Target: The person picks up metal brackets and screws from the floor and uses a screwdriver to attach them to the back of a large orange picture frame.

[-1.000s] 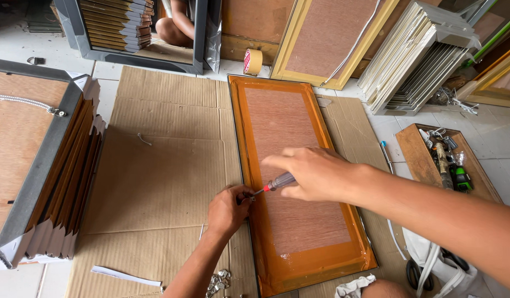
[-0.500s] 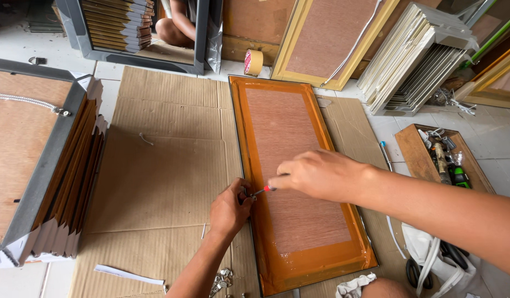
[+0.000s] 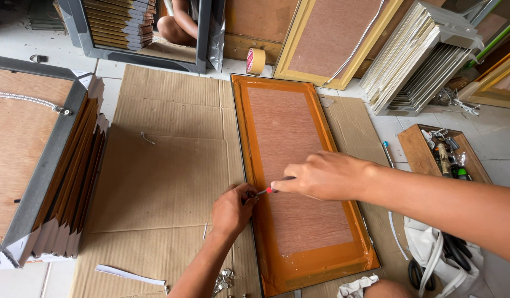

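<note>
Our right hand (image 3: pixel 326 175) grips a small screwdriver (image 3: pixel 274 186), its tip aimed at the left rail of the orange-taped picture frame (image 3: pixel 299 182) lying face-down on cardboard (image 3: pixel 167 171). Our left hand (image 3: pixel 233 208) pinches closed at that spot, seemingly steadying a small fastener, too small to make out.

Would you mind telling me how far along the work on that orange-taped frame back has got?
Done: orange tape seals the backing board all round the frame. In hand: the right hand presses a red-handled screwdriver at the left edge, where the left hand steadies something too small to identify. Left: no cord shows on this back, unlike the grey frame topping the left stack.
</note>
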